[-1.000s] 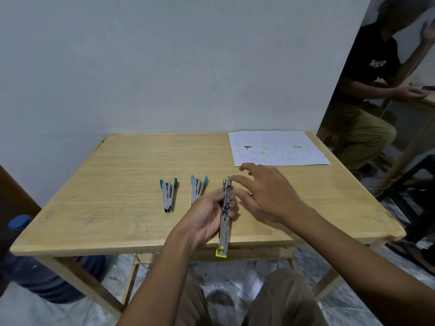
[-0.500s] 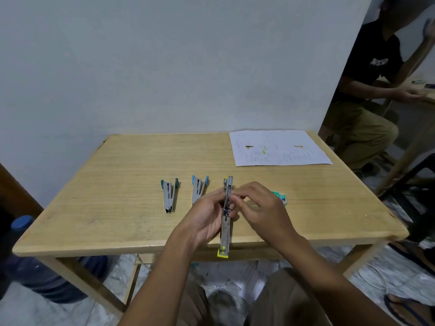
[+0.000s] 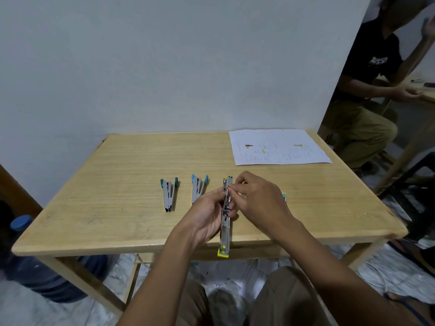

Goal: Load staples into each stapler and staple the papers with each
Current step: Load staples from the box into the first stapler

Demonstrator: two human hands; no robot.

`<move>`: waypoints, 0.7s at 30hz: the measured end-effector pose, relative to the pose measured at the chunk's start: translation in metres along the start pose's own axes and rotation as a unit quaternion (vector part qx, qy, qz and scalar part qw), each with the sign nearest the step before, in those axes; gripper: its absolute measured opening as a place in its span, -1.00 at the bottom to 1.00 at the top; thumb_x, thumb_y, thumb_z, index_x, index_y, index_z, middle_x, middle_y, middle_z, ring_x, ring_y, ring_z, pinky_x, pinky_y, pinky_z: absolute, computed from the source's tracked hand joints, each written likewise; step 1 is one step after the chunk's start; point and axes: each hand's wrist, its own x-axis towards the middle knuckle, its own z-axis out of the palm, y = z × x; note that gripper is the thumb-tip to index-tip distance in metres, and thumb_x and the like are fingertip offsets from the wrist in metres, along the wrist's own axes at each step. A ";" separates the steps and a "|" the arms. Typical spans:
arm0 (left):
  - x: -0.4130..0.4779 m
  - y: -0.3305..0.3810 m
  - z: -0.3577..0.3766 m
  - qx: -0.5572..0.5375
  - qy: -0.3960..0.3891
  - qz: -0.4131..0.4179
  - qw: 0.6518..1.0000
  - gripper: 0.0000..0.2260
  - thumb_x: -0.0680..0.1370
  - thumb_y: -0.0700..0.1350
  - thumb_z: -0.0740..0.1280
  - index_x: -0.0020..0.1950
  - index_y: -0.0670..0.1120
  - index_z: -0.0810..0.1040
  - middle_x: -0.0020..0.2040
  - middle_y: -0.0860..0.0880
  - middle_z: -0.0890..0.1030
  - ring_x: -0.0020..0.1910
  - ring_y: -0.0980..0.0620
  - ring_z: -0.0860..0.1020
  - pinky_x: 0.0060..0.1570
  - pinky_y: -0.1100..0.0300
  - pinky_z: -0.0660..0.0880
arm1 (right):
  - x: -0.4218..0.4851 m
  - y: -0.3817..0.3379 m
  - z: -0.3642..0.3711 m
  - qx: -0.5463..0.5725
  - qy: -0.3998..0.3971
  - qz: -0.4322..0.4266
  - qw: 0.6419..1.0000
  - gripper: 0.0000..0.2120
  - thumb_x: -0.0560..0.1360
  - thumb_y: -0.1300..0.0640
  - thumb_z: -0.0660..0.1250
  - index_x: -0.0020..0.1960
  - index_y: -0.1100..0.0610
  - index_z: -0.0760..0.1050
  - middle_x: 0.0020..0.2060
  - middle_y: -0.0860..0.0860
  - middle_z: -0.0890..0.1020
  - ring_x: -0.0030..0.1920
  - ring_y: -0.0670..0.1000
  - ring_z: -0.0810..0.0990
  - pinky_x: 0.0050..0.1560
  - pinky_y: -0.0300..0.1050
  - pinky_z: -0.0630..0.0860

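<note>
A yellow-tipped stapler (image 3: 225, 234) is folded out flat and long over the table's near edge. My left hand (image 3: 207, 214) grips it around the middle. My right hand (image 3: 257, 196) pinches its fingertips at the far end of the open metal channel; whether a staple strip sits between them is hidden. A green stapler (image 3: 169, 194) and a blue stapler (image 3: 198, 187) lie on the table to the left, both spread in a V. A small green staple box (image 3: 284, 196) peeks out behind my right hand. The papers (image 3: 277, 147) lie at the far right corner.
The wooden table (image 3: 117, 184) stands against a pale wall. A blue water jug (image 3: 30, 262) sits on the floor at the left. Another person (image 3: 367, 90) sits at the right beside a second table. Scrap papers lie on the floor under the table.
My right hand drew back from the table beside the staple box and closed its fingers on the stapler's far end. The left hand kept holding the stapler.
</note>
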 end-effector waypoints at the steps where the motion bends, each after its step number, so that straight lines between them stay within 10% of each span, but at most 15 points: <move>1: 0.000 0.000 0.000 0.001 0.001 0.000 1.000 -0.75 0.67 -0.25 0.04 0.22 -0.30 0.45 -0.28 -0.14 0.45 -0.35 0.03 0.40 -0.37 0.19 0.36 | 0.001 0.001 -0.002 -0.002 -0.002 -0.008 1.000 -0.92 0.48 0.07 0.44 -0.16 0.02 0.70 -0.21 -0.07 0.60 -0.30 -0.01 0.58 -0.39 -0.21 0.32; 21: -0.001 0.001 -0.002 -0.037 0.003 -0.004 0.999 -0.73 0.64 -0.27 0.11 0.29 -0.33 0.43 -0.07 -0.25 0.58 -0.17 -0.08 0.53 -0.25 0.11 0.55 | -0.023 -0.008 -0.007 0.123 -0.015 0.086 0.989 -0.89 0.51 -0.06 0.37 -0.05 -0.06 0.64 -0.18 -0.15 0.56 -0.30 -0.12 0.55 -0.31 -0.18 0.44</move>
